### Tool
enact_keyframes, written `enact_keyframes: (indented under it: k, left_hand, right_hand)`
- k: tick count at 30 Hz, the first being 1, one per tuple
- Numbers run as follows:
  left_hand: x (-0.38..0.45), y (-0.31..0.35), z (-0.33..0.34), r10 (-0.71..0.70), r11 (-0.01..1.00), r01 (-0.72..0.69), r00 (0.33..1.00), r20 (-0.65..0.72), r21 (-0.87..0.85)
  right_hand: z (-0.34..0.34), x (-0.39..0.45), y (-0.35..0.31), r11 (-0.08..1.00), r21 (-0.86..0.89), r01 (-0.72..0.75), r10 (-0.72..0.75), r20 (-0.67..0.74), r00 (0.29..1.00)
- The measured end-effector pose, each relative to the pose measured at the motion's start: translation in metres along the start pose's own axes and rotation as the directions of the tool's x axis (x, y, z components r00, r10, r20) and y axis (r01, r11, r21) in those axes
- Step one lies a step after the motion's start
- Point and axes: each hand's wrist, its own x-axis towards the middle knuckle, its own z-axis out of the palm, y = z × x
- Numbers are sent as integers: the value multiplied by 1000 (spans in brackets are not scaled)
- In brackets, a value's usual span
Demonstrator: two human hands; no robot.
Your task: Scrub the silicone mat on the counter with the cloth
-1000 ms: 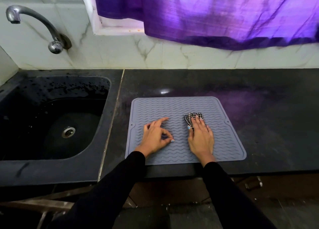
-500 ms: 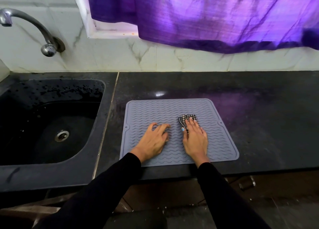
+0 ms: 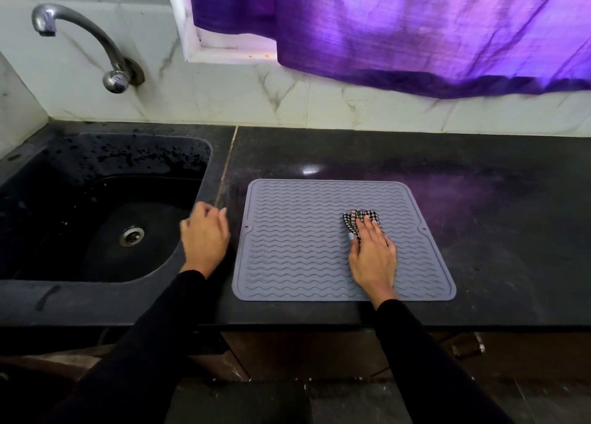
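Note:
A grey silicone mat with wavy ridges lies flat on the black counter. My right hand presses a bunched black-and-white checked cloth onto the mat's right half with straight fingers. The cloth pokes out beyond the fingertips. My left hand is off the mat, over the sink's right rim, with its fingers loosely curled and nothing in it.
A black sink with a metal drain sits left of the mat. A chrome tap comes out of the marble wall. A purple curtain hangs above the counter's back. The counter's front edge is just below the mat.
My left hand has lifted off the mat and moved left to the sink's rim. My right hand stays pressed on the cloth over the mat's right half.

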Motion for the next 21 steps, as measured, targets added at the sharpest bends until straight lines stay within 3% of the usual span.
enact_keyframes:
  k: [3,5,8,10,14,16,19,21]
  left_hand:
    - [3,-19,-10,-193,981,192,980,-40,-5]
    - [3,-22,-9,-234,972,235,972,35,-30]
    - [0,-18,0,-6,999,15,982,187,-46]
    - [-4,-15,8,111,994,-99,948,299,-55]
    - [-5,-13,22,172,980,-199,889,423,20]
    - [-5,-13,26,154,979,-196,882,445,49]
    - [-5,-16,29,136,982,-178,888,439,57]
    - [-5,-15,29,131,984,-171,889,439,53]
  right_hand:
    - [0,1,0,1000,2,4,-4,-12,1000]
    - [1,0,0,1000,16,11,-10,-24,1000]
    - [-1,-1,-1,1000,4,24,-24,-10,1000]
    - [-1,0,-1,999,-29,26,-26,11,1000]
    - [3,7,0,996,-61,62,-59,41,997]
    - [-1,11,3,997,53,51,-53,37,998]
    - [-18,15,10,951,300,-78,60,68,996]
    - [-20,26,16,814,541,-212,170,127,977]
